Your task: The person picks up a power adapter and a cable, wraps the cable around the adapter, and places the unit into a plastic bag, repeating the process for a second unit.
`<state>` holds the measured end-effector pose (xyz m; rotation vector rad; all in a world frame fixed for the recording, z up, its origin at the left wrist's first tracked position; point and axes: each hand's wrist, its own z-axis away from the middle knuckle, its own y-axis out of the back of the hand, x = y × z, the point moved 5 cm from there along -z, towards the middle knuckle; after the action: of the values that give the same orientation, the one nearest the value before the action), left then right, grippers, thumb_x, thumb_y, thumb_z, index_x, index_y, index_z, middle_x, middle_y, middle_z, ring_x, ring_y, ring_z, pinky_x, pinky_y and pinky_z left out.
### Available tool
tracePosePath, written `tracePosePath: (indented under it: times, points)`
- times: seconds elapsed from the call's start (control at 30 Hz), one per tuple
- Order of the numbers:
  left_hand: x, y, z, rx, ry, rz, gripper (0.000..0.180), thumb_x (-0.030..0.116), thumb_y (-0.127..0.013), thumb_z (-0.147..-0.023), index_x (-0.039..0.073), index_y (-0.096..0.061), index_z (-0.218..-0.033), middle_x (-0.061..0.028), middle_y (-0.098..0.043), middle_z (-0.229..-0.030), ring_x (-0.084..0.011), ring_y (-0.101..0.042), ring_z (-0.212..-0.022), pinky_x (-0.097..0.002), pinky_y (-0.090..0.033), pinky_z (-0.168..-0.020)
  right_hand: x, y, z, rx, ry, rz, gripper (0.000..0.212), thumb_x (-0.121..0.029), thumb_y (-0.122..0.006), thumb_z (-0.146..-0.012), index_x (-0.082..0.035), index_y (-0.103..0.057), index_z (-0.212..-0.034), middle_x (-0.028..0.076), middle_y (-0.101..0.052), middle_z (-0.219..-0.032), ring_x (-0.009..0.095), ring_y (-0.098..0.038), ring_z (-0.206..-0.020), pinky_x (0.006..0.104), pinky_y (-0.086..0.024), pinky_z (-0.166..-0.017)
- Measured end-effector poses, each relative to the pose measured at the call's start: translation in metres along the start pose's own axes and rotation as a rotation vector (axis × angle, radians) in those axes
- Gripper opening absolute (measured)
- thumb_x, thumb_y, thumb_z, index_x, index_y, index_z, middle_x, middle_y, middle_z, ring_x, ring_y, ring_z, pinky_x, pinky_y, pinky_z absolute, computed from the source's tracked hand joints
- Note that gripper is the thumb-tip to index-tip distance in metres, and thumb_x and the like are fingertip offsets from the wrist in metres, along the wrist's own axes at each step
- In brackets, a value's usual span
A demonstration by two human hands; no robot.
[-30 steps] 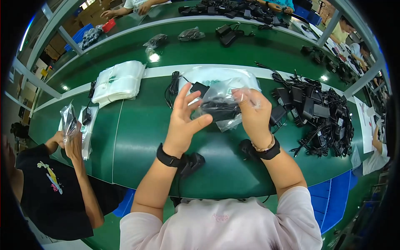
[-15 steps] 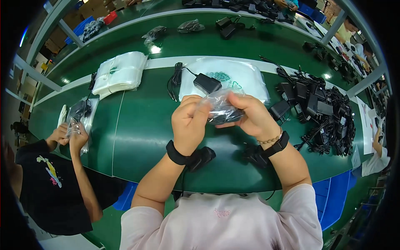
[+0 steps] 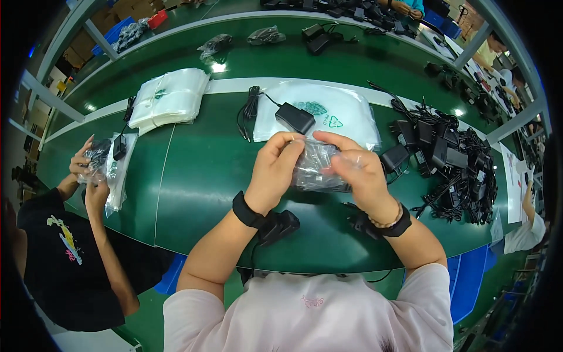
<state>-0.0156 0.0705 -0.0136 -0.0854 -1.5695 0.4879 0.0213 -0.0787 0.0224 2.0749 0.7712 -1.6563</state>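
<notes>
Between my two hands is a clear plastic bag (image 3: 321, 170) with a dark item inside, probably a power adapter. My left hand (image 3: 275, 167) pinches the bag's left upper corner between thumb and fingers. On the other side my right hand (image 3: 366, 179) grips the right part, thumb bent over the film. Just beyond them a black power adapter (image 3: 295, 118) with its coiled cable (image 3: 251, 105) lies on a stack of clear printed bags (image 3: 346, 111). A heap of black adapters and cables (image 3: 451, 158) lies to the right of my right hand.
A green table (image 3: 205, 193) spans the view. At left, a co-worker's hands (image 3: 91, 176) handle a bagged item beside another bag stack (image 3: 170, 100). Bagged adapters (image 3: 267, 36) and loose adapters (image 3: 319, 41) lie on the far surface. Blue bins (image 3: 469, 287) stand below the near edge.
The bag has turned flatter between my hands, and my right hand has shifted down and right on it. At left, the co-worker's left hand has lifted and opened more.
</notes>
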Motion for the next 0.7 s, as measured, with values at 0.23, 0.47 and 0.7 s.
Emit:
tracePosePath:
  times: [0.23, 0.47, 0.7]
  points:
    - [0.015, 0.012, 0.002, 0.042, -0.282, -0.304, 0.016, 0.015, -0.050, -0.091, 0.001, -0.055, -0.093, -0.0017, -0.056, -0.080, -0.0048, -0.048, -0.066, -0.0202, -0.040, -0.058, -0.001, -0.004, -0.006, 0.020, -0.535, -0.614, 0.036, -0.019, -0.055, -0.088, 0.004, -0.053, -0.115, 0.013, -0.056, -0.115, 0.019, -0.056, -0.103, 0.0336, -0.045, -0.089]
    - [0.037, 0.014, 0.011, 0.134, 0.116, 0.160, 0.017, 0.013, -0.049, -0.091, -0.002, -0.056, -0.095, -0.0077, -0.062, -0.083, -0.0105, -0.058, -0.070, -0.0230, -0.047, -0.061, -0.024, 0.068, -0.080, 0.079, -0.391, -0.112, 0.032, -0.013, -0.053, -0.088, 0.002, -0.054, -0.116, 0.008, -0.061, -0.105, 0.014, -0.059, -0.089, 0.0271, -0.047, -0.081]
    - [0.055, 0.028, 0.023, 0.175, -0.375, -0.381, 0.012, 0.002, -0.054, -0.085, -0.002, -0.057, -0.097, -0.0140, -0.064, -0.084, -0.0172, -0.063, -0.074, -0.0250, -0.050, -0.064, 0.029, 0.243, -0.250, 0.334, 0.383, 1.722, 0.026, -0.002, -0.049, -0.078, -0.004, -0.063, -0.100, 0.014, -0.063, -0.098, 0.029, -0.059, -0.087, 0.0322, -0.046, -0.071]
